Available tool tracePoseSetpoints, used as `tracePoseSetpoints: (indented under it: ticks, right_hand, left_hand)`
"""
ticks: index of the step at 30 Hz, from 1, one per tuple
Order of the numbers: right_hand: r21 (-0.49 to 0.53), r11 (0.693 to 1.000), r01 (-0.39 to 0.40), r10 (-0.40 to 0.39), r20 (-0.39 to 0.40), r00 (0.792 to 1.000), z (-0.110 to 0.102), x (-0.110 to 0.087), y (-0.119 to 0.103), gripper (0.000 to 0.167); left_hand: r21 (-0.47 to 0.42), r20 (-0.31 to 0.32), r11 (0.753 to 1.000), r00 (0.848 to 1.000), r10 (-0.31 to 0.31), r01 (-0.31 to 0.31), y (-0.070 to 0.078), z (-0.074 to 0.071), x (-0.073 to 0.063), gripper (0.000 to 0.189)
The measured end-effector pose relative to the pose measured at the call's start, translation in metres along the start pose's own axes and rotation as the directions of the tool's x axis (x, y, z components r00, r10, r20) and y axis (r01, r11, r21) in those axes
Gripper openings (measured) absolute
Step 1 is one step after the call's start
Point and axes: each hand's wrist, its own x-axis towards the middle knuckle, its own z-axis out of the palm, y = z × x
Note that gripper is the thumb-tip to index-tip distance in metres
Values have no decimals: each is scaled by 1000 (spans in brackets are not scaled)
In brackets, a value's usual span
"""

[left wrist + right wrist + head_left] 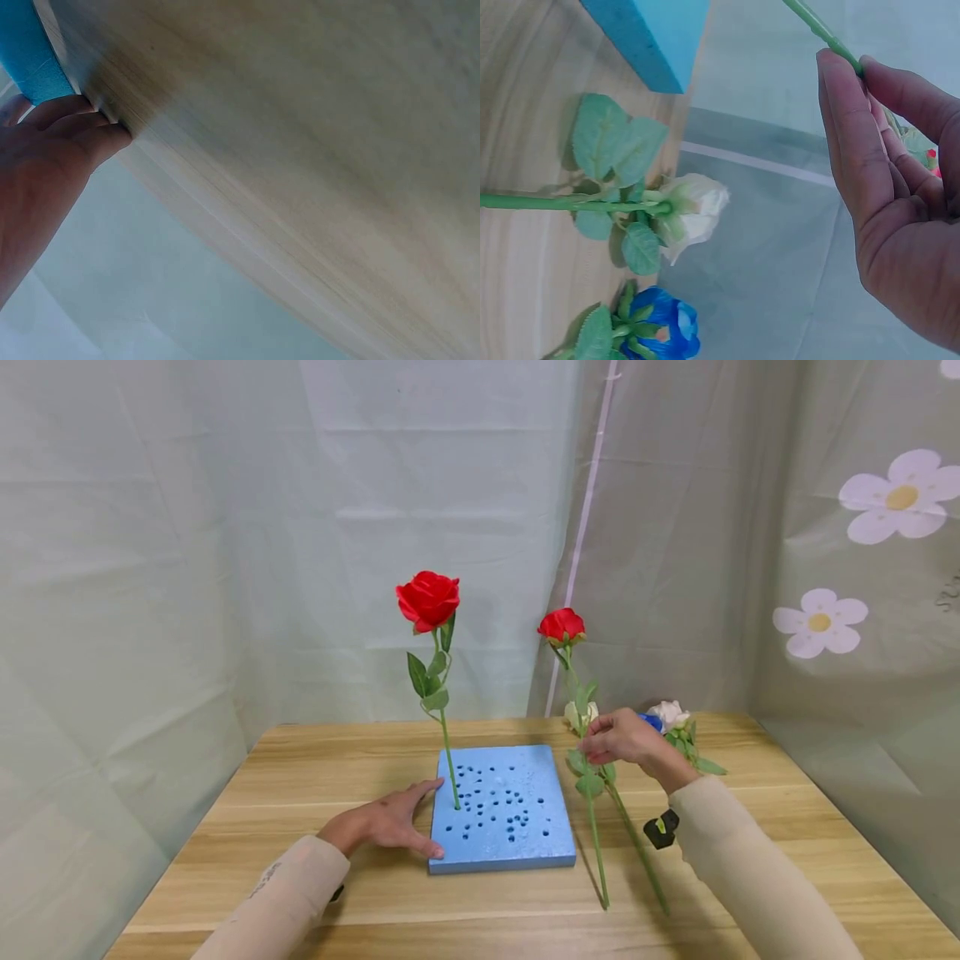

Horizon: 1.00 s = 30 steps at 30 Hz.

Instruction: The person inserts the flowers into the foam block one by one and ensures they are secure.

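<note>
A light blue foam block (487,852) full of small holes lies on the wooden table. One red rose (428,602) stands upright in a hole near its left side, leaning slightly left. My left hand (390,820) rests against the block's left edge, thumb at the front corner and fingers spread along the side. To the right of the block, my right hand (624,739) pinches the green stem (826,34) of a second red rose (562,626) between thumb and fingertips. That rose is held upright, its bloom above the hand.
A white rose (697,214) lies on the table behind the held stem. Beside it are a blue flower (664,322) and a pale pink flower (670,713), partly hidden by the right hand in the head view. Pale curtains (450,468) hang around the table (360,902).
</note>
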Motion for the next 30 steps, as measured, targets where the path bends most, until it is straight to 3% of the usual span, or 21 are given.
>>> tracePoseSetpoints:
  ticks: [18,30]
  right_hand:
    - [-93,996,-9,5,-52,999,-12,3,-32,22]
    - [-56,998,17,-22,-89,996,-13,5,-55,24]
  left_hand:
    - [5,2,1000,1000,5,-5,0,0,1,118]
    - [8,2,1000,1000,6,-6,-1,0,1,119]
